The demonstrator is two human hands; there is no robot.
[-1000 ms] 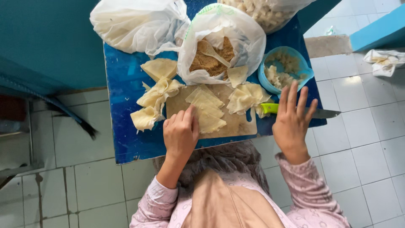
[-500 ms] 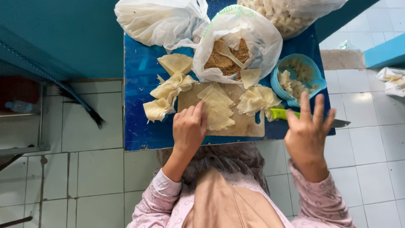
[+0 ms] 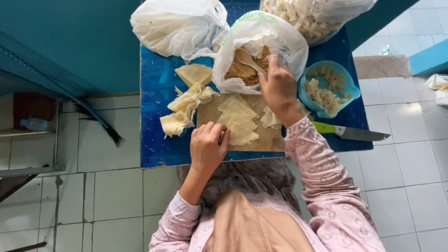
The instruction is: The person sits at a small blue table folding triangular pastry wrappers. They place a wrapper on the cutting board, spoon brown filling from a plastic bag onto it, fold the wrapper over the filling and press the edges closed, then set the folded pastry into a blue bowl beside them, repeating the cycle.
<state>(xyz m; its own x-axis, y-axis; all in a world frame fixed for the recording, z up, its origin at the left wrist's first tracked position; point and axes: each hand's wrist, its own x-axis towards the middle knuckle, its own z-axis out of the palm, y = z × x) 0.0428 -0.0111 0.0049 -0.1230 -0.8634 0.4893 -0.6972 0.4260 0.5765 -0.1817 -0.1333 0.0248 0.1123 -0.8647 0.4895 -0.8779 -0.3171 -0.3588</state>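
My right hand [image 3: 279, 87] reaches into an open plastic bag [image 3: 275, 37] of brown crumbly filling [image 3: 238, 72] and grips a pale spoon [image 3: 248, 59] lying in it. My left hand [image 3: 208, 145] rests with curled fingers on the near left edge of a wooden cutting board [image 3: 211, 113], touching a pale dough wrapper [image 3: 241, 134]. A row of overlapping triangular wrappers [image 3: 237, 114] lies across the board. More folded wrappers [image 3: 185, 105] sit piled to the left on the blue table [image 3: 156, 140].
A blue bowl [image 3: 345, 77] of pale pieces stands at the right. A green-handled knife [image 3: 350, 133] lies at the table's right front edge. Two more plastic bags [image 3: 175, 25] sit at the back. White tiled floor surrounds the table; a teal wall is left.
My right hand has moved from the open air by the knife up into the filling bag and closed on the spoon. My left hand has stayed on the board's near edge.
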